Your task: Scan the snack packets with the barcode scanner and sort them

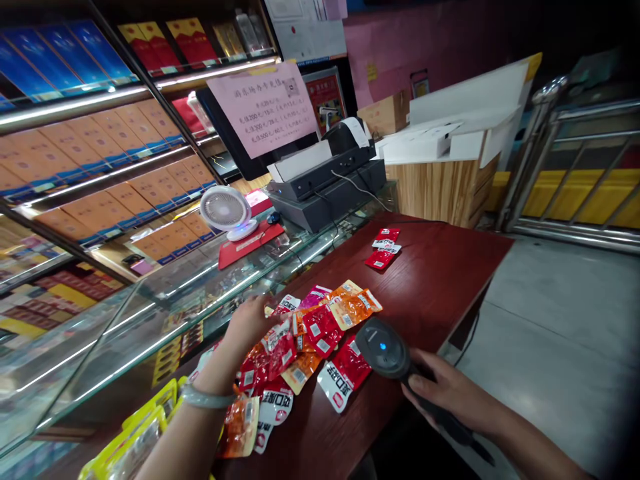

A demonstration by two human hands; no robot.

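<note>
My right hand (pixel 445 387) is wrapped round the handle of a black barcode scanner (pixel 383 348). A small blue light glows on the scanner's head, which hangs over the pile's right side. Just beneath it lies a red and white snack packet (pixel 345 375). My left hand (pixel 253 320), with a pale bangle on its wrist, reaches into the pile. Its fingers are bent onto a red snack packet (pixel 281 348) and are partly hidden. Orange packets (pixel 355 308) and red packets (pixel 324 330) overlap around it. Two red packets (pixel 384 249) lie apart, farther back.
Yellow packages (pixel 135 433) lie at the lower left. A glass display counter (pixel 165 327) borders the dark red tabletop (pixel 415 267). Behind stand a small fan (pixel 226 210), a monitor with a pink sign (pixel 265 107) and a receipt printer (pixel 347 140). A metal railing (pixel 575 173) stands right.
</note>
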